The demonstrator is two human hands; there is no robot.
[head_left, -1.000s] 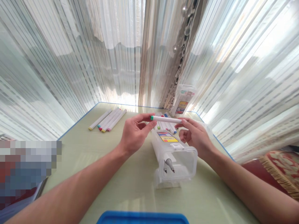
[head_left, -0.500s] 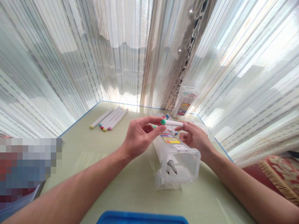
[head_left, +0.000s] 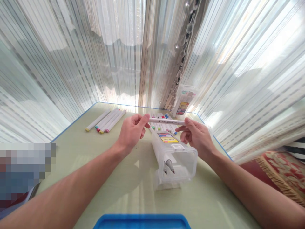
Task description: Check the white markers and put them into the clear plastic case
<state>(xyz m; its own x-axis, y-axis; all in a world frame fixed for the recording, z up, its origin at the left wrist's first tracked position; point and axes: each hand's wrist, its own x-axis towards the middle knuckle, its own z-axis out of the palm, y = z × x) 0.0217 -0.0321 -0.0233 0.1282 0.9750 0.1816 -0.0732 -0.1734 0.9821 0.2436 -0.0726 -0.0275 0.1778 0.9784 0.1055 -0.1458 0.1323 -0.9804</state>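
Note:
Both my hands hold one white marker (head_left: pixel 166 121) level above the table. My left hand (head_left: pixel 132 133) pinches its left end, so the end is hidden behind my fingers. My right hand (head_left: pixel 196 137) pinches the right end between thumb and forefinger. Just below lies a clear plastic marker case (head_left: pixel 175 159) on its side with a yellow label; two grey-tipped pens show inside it. Behind the marker, a row of several white markers (head_left: pixel 163 125) with coloured caps lies on the table.
A second group of several white markers (head_left: pixel 105 120) lies at the far left of the pale green table (head_left: pixel 124 190). A second clear case (head_left: pixel 183 101) stands by the curtain at the back. A blue tray edge (head_left: pixel 141 221) sits at the near rim.
My left hand has closed over the marker's green-capped end, which showed before. The marker now reaches further left across both hands. My view has shifted slightly.

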